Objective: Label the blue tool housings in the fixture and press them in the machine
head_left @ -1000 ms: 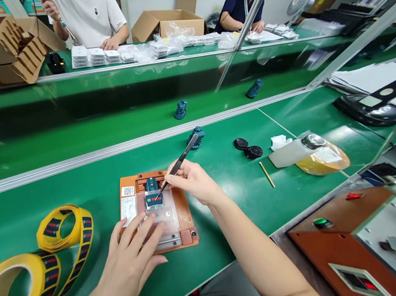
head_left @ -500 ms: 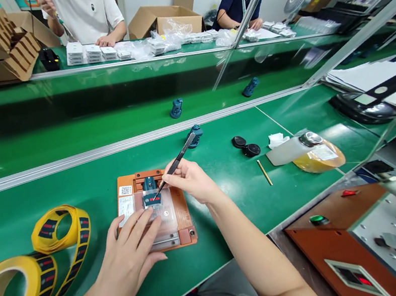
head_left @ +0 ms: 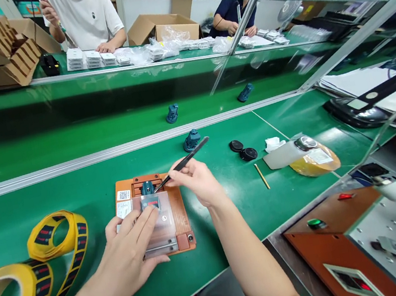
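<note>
An orange fixture (head_left: 180,217) with a clear plastic plate (head_left: 166,230) lies on the green table before me. My left hand (head_left: 133,241) rests flat on the plate, fingers stretched, with fingertips at a dark Bosch label (head_left: 150,204). Just above the label, a dark blue part (head_left: 147,187) is seated in the fixture. My right hand (head_left: 198,181) grips black tweezers (head_left: 185,160), whose tips point down at the upper edge of the plate, near the blue part. Whether the tips touch anything, I cannot tell.
A yellow label roll (head_left: 28,295) with a loose looped strip (head_left: 57,231) lies left. Behind stands another blue part (head_left: 192,140). To the right are black caps (head_left: 248,154), a brass rod (head_left: 262,176), a white bottle (head_left: 283,154) and a machine (head_left: 315,249). Two people sit across the bench.
The tweezer tips have moved from the label up to the plate's upper edge. My left fingertips have slid forward onto the label's lower edge.
</note>
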Motion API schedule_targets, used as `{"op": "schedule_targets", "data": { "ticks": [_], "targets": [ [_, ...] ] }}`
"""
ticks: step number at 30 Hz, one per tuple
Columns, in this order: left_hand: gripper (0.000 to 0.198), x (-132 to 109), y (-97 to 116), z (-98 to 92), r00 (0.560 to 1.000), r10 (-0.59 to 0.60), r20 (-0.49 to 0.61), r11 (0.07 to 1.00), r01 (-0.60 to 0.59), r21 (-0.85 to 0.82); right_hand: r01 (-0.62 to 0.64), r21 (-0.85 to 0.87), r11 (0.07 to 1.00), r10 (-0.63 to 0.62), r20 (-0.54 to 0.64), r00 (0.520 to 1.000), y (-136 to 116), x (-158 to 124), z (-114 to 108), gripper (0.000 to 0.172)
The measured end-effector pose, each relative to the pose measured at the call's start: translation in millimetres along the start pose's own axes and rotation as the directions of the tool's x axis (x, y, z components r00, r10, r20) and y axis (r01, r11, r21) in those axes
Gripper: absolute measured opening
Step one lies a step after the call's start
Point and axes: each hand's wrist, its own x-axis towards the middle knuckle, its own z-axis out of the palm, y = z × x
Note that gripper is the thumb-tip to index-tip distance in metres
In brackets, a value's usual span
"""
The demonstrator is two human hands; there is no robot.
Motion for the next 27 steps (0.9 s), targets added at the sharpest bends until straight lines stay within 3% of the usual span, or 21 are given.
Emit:
{"op": "schedule_targets", "data": {
  "ticks": [2, 4, 6, 8, 11, 13, 14, 17, 19, 21, 23, 27],
  "targets": [
    [0.082, 3.5, -4.6, -0.3, 1.0, -0.028, 0.014, 0.999, 0.028, -0.029, 0.059, -0.042, 0.997, -0.064, -0.147, 0.987, -2.8, -10.8, -10.6, 0.034],
    [0.084, 9.7, -10.4, 0.7, 0.991, -0.134, 0.011, 0.987, 0.134, -0.084, 0.067, -0.288, 0.955, -0.145, -0.261, 0.954, -1.5, -27.0, -24.7, 0.029],
    [0.083, 16.1, -14.9, 2.0, 0.965, -0.262, 0.015, 0.95, 0.26, -0.173, 0.005, -0.605, 0.796, -0.23, -0.294, 0.928, 6.6, -45.1, -40.2, 0.026],
    [0.087, 17.3, -15.1, 2.5, 0.949, -0.315, -0.023, 0.922, 0.3, -0.243, -0.037, -0.821, 0.57, -0.294, -0.246, 0.924, 21.9, -60.7, -55.7, 0.022],
    [0.083, -1.0, -4.2, 1.8, 0.923, -0.19, -0.334, 0.972, 0.13, -0.193, -0.01, -0.945, 0.328, -0.348, -0.13, 0.928, 51.2, -75.0, -76.7, 0.028],
    [0.065, -25.3, 8.3, 2.4, 0.862, 0.028, -0.506, 0.988, -0.1, -0.117, 0.001, -0.972, 0.236, -0.369, -0.089, 0.925, 66.3, -79.7, -86.1, 0.034],
    [0.055, -38.4, 14.7, 3.4, 0.845, 0.136, -0.517, 0.973, -0.211, -0.089, -0.004, -0.978, 0.207, -0.382, -0.085, 0.92, 70.4, -81.1, -88.0, 0.036],
    [0.034, -68.1, 29.0, 9.7, 0.863, 0.387, -0.323, 0.903, -0.426, -0.055, 0.044, -0.972, 0.232, -0.419, -0.059, 0.906, 67.1, -82.0, -77.2, 0.041],
    [0.031, -74.9, 32.0, 14.9, 0.867, 0.458, -0.195, 0.877, -0.476, -0.059, 0.213, -0.921, 0.326, -0.378, 0.079, 0.922, 56.4, -78.6, -57.5, 0.042],
    [0.029, -73.9, 30.7, 19.4, 0.872, 0.45, -0.191, 0.876, -0.473, -0.095, 0.401, -0.809, 0.429, -0.295, 0.294, 0.909, 46.1, -71.0, -34.6, 0.042],
    [0.031, -70.5, 27.5, 22.2, 0.909, 0.369, -0.195, 0.909, -0.397, -0.129, 0.495, -0.712, 0.497, -0.225, 0.445, 0.867, 41.0, -60.2, -16.4, 0.04],
    [0.047, -68.8, 22.0, 24.2, 0.957, 0.273, -0.097, 0.95, -0.284, -0.131, 0.522, -0.668, 0.53, -0.174, 0.517, 0.838, 45.8, -38.0, -6.2, 0.036]
  ]
}}
